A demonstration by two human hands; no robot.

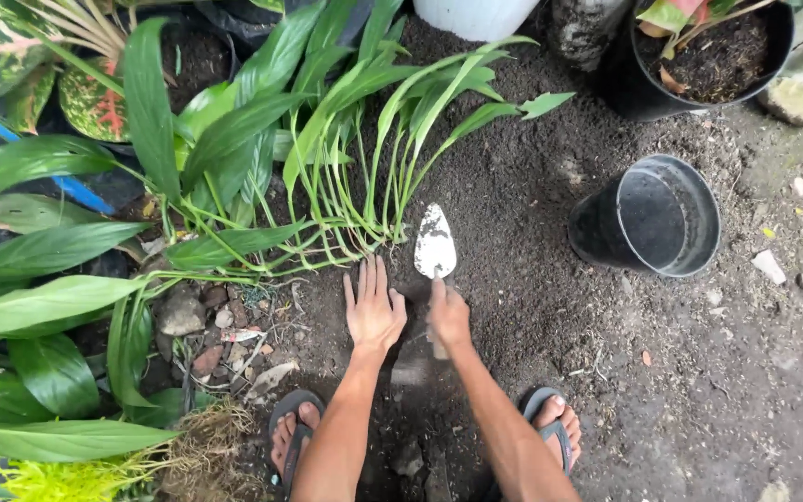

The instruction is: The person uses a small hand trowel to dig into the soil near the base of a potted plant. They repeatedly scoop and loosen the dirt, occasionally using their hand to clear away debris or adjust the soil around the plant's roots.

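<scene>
My right hand (449, 317) is shut on the handle of a small trowel (435, 244), whose pale, dirt-caked blade points away from me over dark soil. My left hand (374, 307) lies flat and open on the soil beside it, fingers spread toward the base of a clump of green plants (364, 158). Those plants have thin stems and long narrow leaves and stand just beyond both hands. Both forearms reach out from the bottom of the view, between my feet in sandals (292, 437).
An empty black plastic pot (648, 218) lies on its side to the right. A black pot with soil (708, 56) stands at the back right, a white container (471, 14) at the back. Broad-leaved plants (48, 251) fill the left; stones (183, 311) lie near them.
</scene>
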